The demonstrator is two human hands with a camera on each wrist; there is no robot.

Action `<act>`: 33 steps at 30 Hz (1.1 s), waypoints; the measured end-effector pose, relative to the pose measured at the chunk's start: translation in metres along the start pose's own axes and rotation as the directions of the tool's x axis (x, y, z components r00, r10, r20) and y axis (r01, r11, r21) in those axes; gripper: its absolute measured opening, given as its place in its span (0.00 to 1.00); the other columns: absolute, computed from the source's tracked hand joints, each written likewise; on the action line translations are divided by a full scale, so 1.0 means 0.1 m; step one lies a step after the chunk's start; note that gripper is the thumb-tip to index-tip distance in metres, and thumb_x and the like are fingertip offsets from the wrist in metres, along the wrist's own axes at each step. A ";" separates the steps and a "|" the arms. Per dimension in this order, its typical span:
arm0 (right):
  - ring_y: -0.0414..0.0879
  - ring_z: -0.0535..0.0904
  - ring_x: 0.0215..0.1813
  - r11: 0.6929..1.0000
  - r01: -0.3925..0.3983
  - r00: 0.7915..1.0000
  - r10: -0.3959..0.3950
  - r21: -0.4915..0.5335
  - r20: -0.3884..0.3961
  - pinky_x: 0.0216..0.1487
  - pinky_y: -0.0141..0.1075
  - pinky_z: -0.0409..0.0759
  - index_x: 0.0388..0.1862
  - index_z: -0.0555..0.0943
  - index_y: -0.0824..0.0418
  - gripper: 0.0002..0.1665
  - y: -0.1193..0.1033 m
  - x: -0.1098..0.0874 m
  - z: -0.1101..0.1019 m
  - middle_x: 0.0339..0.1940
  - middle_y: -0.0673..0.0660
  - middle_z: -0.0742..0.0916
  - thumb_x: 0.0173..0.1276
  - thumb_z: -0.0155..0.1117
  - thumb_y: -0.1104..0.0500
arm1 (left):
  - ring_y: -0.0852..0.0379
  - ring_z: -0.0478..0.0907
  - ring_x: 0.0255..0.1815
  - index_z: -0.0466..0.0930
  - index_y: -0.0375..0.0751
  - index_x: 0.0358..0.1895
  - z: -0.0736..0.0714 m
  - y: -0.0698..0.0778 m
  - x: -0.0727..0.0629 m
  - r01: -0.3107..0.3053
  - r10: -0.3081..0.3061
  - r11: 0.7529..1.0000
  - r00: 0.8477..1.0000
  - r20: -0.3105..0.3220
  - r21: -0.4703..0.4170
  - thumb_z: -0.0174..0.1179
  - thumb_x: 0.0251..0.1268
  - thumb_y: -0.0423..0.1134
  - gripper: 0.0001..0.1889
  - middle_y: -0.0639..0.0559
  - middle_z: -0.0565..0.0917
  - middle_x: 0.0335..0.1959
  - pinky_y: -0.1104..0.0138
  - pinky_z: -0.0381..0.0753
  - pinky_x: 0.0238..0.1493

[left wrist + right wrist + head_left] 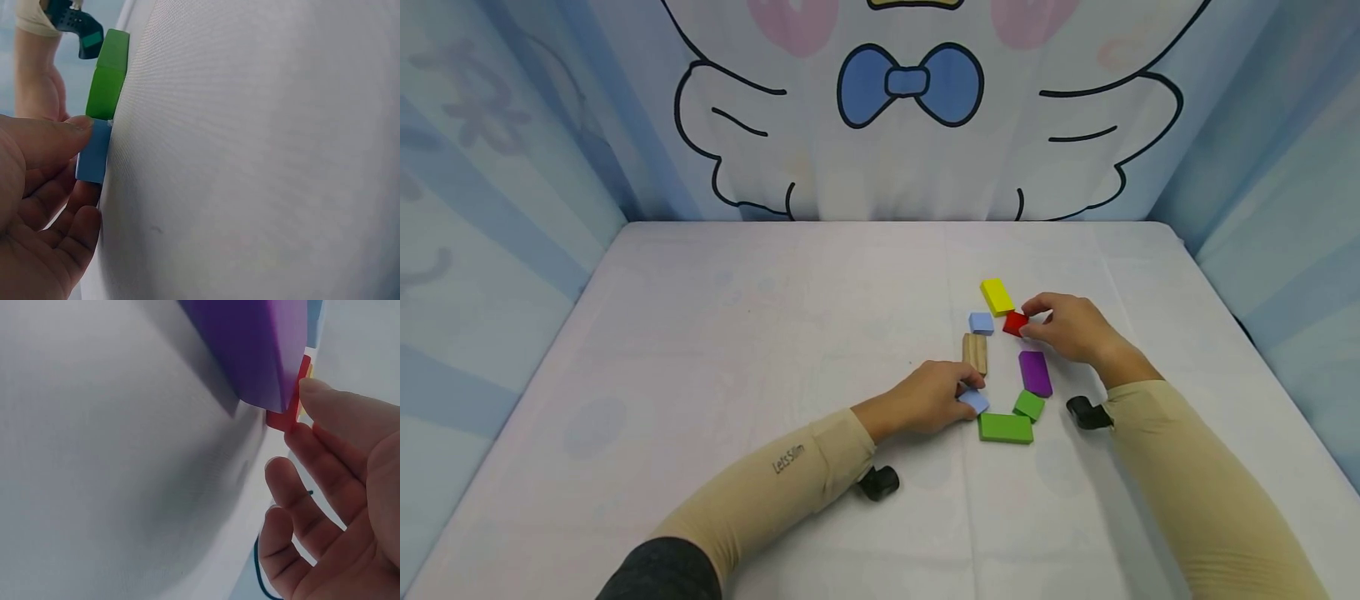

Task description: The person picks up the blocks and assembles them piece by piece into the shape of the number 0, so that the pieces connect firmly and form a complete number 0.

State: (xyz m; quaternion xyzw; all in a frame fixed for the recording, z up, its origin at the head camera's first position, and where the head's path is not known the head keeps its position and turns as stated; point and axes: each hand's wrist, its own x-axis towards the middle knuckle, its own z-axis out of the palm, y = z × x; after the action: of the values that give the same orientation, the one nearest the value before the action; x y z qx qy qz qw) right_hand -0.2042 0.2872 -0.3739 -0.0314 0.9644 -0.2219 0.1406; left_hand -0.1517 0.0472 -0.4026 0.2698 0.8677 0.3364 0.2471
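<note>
- Two tan sleeves (775, 483), one per arm, lie nearest the head camera; we count one black device (880, 482) at the left wrist and one at the right.
- One left hand (928, 396): we find thumb and fingers pinching the lower blue block (973, 402), at the near left of a loose ring.
- One right hand (1071, 329): we find thumb and index finger gripping the red block (1015, 323), at the ring's far right; its other fingers hold nothing.
- Eight blocks in all, on one white-covered table (760, 333): two blue, two green, and one each of red, yellow, purple and wood-coloured.
- We place the yellow block (997, 297) farthest off, just beside the red; the upper blue block (981, 323) and wood-coloured block (975, 353) on the left; the purple block (1035, 372) on the right.
- Both green blocks (1005, 428) sit at the near end, touching.
</note>
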 end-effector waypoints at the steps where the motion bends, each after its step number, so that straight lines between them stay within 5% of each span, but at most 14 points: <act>1: 0.65 0.73 0.57 1.000 0.000 1.000 0.000 0.001 -0.004 0.56 0.56 0.75 0.65 0.75 0.65 0.26 0.00 0.00 0.01 0.61 0.68 0.79 0.72 0.62 0.55 | 0.64 0.76 0.43 0.80 0.44 0.58 0.00 0.00 0.00 -0.002 0.002 1.000 1.000 0.000 0.000 0.68 0.66 0.37 0.18 0.56 0.84 0.47 0.75 0.76 0.49; 18: 0.65 0.73 0.56 1.000 -0.005 1.000 0.005 -0.012 0.008 0.56 0.57 0.75 0.67 0.73 0.64 0.24 -0.01 0.00 0.00 0.58 0.70 0.79 0.74 0.56 0.61 | 0.63 0.76 0.43 0.81 0.44 0.58 0.00 -0.01 0.01 -0.015 0.015 1.000 1.000 -0.005 0.007 0.68 0.66 0.37 0.18 0.55 0.84 0.47 0.75 0.76 0.48; 33: 0.63 0.74 0.56 0.998 -0.064 0.998 0.065 0.019 -0.026 0.55 0.54 0.77 0.66 0.73 0.66 0.29 -0.04 0.06 0.07 0.59 0.68 0.79 0.74 0.62 0.50 | 0.63 0.76 0.44 0.81 0.44 0.58 0.00 -0.02 0.01 -0.017 0.017 1.000 1.000 -0.004 0.013 0.68 0.66 0.37 0.18 0.56 0.83 0.48 0.75 0.76 0.49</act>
State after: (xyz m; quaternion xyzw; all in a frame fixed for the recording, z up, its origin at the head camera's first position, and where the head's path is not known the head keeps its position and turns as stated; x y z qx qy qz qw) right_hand -0.2077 0.2802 -0.3794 0.0040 0.9646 -0.2265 0.1350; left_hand -0.1528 0.0467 -0.4041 0.2781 0.8680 0.3337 0.2406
